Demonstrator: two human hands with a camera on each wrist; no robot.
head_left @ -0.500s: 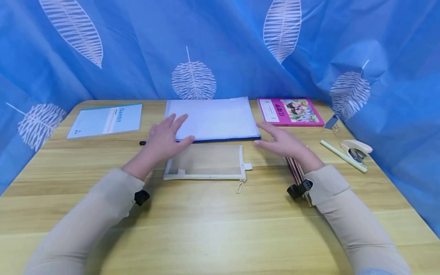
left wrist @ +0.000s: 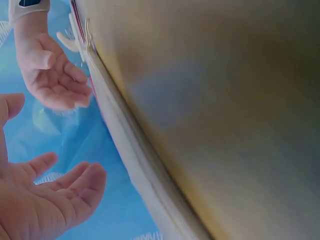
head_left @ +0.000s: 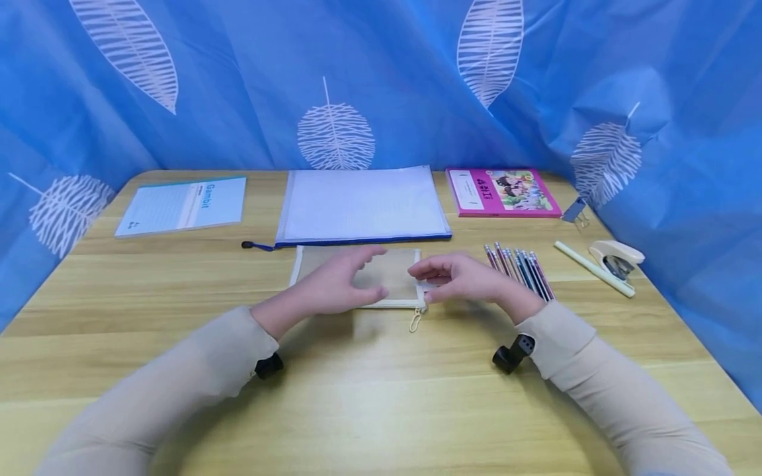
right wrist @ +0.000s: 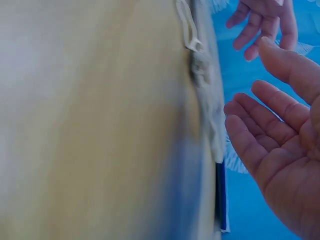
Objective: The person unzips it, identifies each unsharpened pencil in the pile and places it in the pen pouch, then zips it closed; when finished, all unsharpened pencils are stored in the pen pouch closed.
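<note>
A small mesh zip pouch (head_left: 395,274) with white edging lies flat on the table, its looped zipper pull (head_left: 415,322) at the near right corner. Over the pouch's left half is my left hand (head_left: 333,284), thumb and fingers spread apart, holding nothing. My right hand (head_left: 467,277) hovers at the pouch's right end, fingers loosely bent and nothing in them. Both palms face each other in the wrist views, where the left hand (left wrist: 55,200) and right hand (right wrist: 285,145) are empty. Behind the pouch lies a larger white zip folder (head_left: 363,205) with a blue zipper.
Several pencils (head_left: 520,271) lie in a row beside my right wrist. Farther right are a pale green pen (head_left: 595,269), a small white punch-like tool (head_left: 617,258) and a binder clip (head_left: 575,210). A pink book (head_left: 505,193) sits back right, a light blue notebook (head_left: 184,206) back left.
Both hands have come back from the larger folder towards me and inward over the small pouch. The larger folder's blue zipper end and the pencils are now uncovered.
</note>
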